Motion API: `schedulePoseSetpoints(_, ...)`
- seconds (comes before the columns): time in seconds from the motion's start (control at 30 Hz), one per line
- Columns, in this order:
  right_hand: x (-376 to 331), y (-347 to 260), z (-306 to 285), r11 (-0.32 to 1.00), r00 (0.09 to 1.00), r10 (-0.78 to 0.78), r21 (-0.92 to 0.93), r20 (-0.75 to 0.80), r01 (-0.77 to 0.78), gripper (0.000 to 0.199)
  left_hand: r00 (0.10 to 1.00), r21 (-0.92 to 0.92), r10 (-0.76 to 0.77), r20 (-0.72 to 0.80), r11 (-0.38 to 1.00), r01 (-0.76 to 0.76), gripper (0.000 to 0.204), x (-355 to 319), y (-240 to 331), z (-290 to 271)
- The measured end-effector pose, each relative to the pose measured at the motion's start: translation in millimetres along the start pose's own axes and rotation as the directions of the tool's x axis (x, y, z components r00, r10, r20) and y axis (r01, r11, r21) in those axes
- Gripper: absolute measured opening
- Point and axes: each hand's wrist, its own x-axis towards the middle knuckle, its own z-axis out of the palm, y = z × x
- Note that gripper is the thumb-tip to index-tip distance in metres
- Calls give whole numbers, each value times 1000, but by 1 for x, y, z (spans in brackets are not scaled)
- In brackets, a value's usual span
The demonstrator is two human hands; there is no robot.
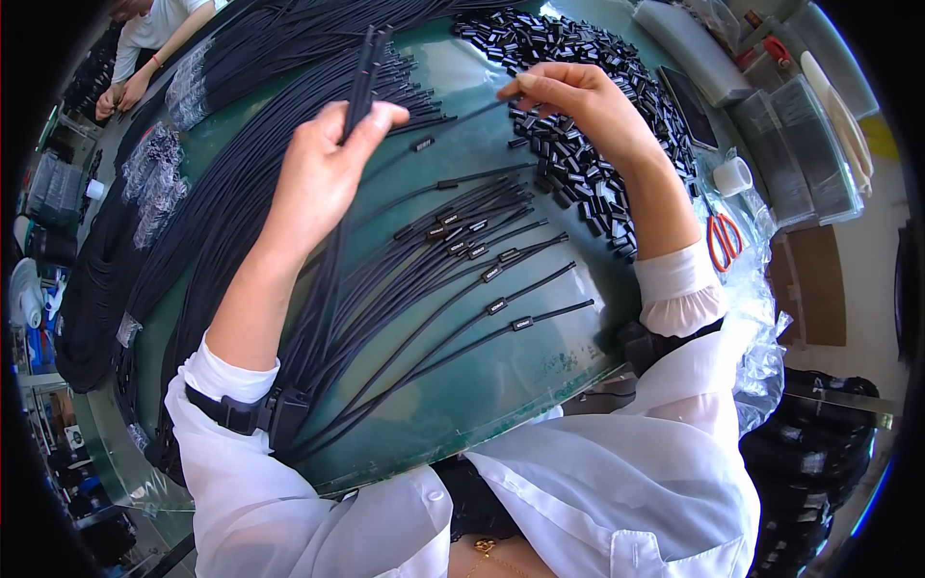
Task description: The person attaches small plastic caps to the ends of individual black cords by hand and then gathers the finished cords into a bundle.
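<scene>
My left hand [323,178] is closed around a bundle of black cords [364,77], whose ends stick up above the thumb. My right hand [583,101] pinches the end of a single thin black cord [472,117], stretched between the two hands. Whether a small piece is also between those fingertips is hidden. Below the hands, several cords fan out on the green table, each with a small black sleeve [496,306] near its end. Beside my right hand lies a large heap of small black sleeves [593,183].
More black cords [241,144] cover the table's left side, some in clear wrap. To the right are orange-handled scissors [723,241], a white tape roll [732,176], a dark flat device [688,108] and clear plastic boxes [809,154]. A co-worker's hand [133,91] is at far left.
</scene>
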Motion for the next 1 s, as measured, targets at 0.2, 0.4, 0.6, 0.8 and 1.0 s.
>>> schedulePoseSetpoints(0.2,9,34,4,591,993,-70,-806,-94,-34,16,976,-357,-178,123,910,211,35,-13,20,4)
schedulePoseSetpoints(0.4,18,35,10,494,996,24,-865,-85,-86,18,921,-377,-237,310,858,348,28,-12,17,14)
schedulePoseSetpoints(0.6,15,23,23,888,991,-84,-459,-101,28,15,904,-452,-279,325,794,408,25,-13,10,14)
schedulePoseSetpoints(0.8,-7,-13,56,949,994,95,306,-45,-76,18,924,-473,-251,289,802,366,18,-14,10,16)
schedulePoseSetpoints(1.0,-14,-10,71,955,998,50,293,27,-55,18,942,-397,-242,233,861,319,16,-16,17,15)
